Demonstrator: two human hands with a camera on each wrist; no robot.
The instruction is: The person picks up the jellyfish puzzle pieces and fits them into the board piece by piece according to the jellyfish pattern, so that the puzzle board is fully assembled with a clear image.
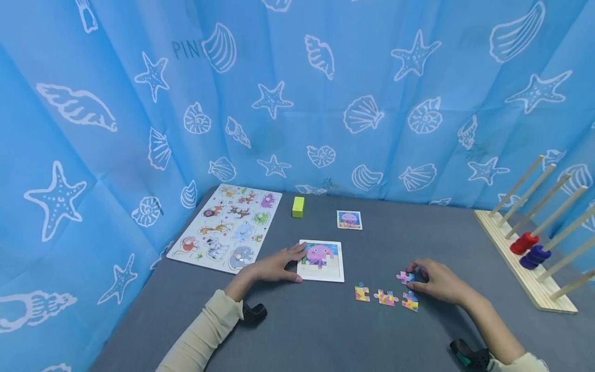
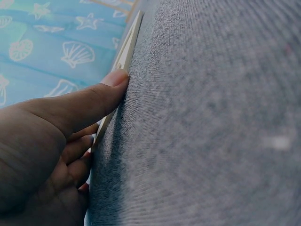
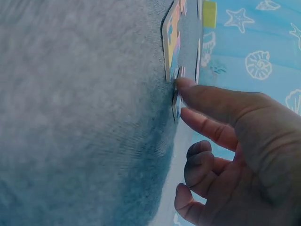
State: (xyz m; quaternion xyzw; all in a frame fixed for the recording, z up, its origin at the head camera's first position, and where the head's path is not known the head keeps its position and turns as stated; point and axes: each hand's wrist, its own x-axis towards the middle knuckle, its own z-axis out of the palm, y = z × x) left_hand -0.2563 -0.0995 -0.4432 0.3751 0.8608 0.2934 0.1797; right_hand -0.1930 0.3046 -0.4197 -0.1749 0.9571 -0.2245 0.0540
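The jigsaw board [image 1: 321, 276], a white-framed tray with a partly filled pink octopus picture, lies flat on the table. My left hand [image 1: 275, 265] rests along its left side, fingers stretched and thumb at the lower left corner; in the left wrist view the thumb touches the pale board edge [image 2: 126, 55]. Off to the right, my right hand [image 1: 439, 280] holds a pink and blue puzzle piece [image 1: 403, 277] between thumb and index finger, low over the cloth. Loose beside it lie a yellow piece [image 1: 362, 293], a pink-yellow piece [image 1: 386, 298] and a blue-yellow piece [image 1: 410, 301].
A small octopus picture card [image 1: 349, 220] and a yellow-green block [image 1: 298, 206] sit behind the board. At left lies an animal peg puzzle [image 1: 211, 261]. A wooden peg stand [image 1: 516, 261] with red and purple beads stands at right. A blue curtain [image 1: 297, 129] hangs behind.
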